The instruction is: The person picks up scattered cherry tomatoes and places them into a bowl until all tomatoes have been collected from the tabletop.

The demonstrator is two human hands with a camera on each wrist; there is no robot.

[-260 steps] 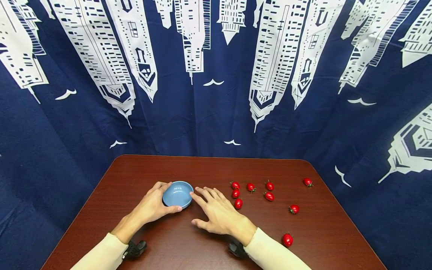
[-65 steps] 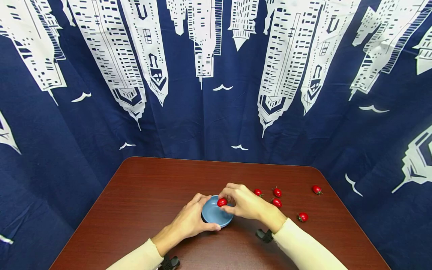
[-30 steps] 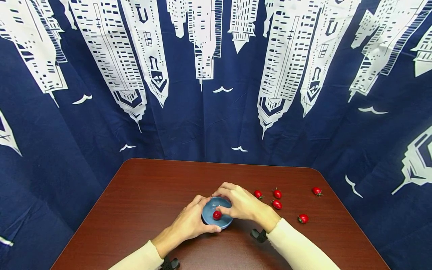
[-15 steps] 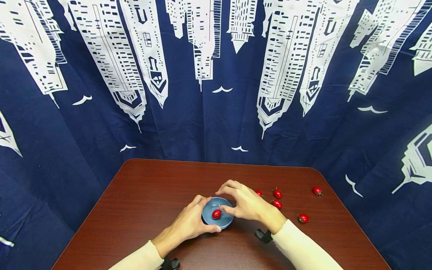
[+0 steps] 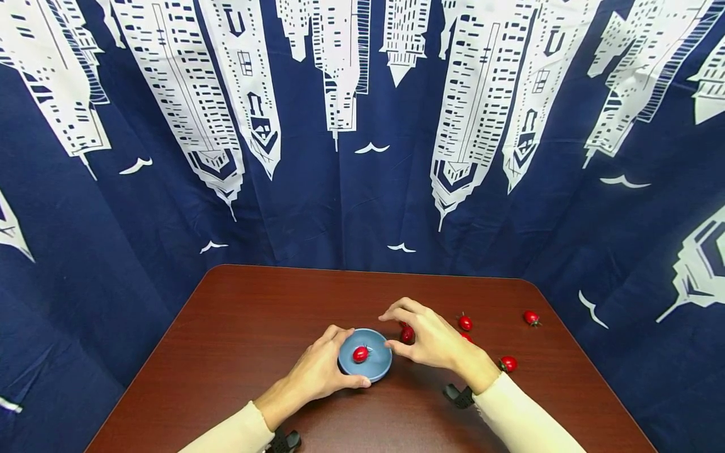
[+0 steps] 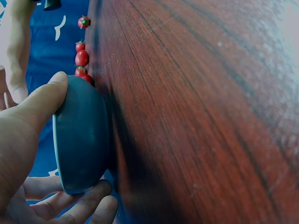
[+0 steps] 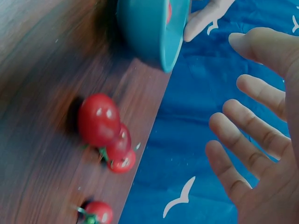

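In the head view, a small blue bowl (image 5: pixel 376 366) stands on the table with one red cherry tomato (image 5: pixel 360 354) inside. My left hand (image 5: pixel 313 370) grips the bowl from the left, thumb at its near side and fingers round the far side; the left wrist view shows the thumb on the bowl's wall (image 6: pixel 84 135). To the right of the bowl hovers my right hand (image 5: pixel 435 336), fingers spread and nothing held. Red tomatoes (image 5: pixel 406 333) lie just beyond its thumb, partly hidden by the hand. In the right wrist view, a tomato (image 7: pixel 99 120) lies below the spread fingers.
More tomatoes lie rightward on the brown table (image 5: pixel 272 314): one at the back (image 5: pixel 465 323), one mostly hidden by the right hand, another tomato (image 5: pixel 508 363) by the wrist, and a tomato (image 5: pixel 531 318) near the right edge. A blue printed curtain (image 5: pixel 362 207) hangs behind.
The bowl has come rightward with my left hand since the oldest frame. My right hand released a tomato into the bowl, then moved right, away from it. The tomato inside has shifted slightly.
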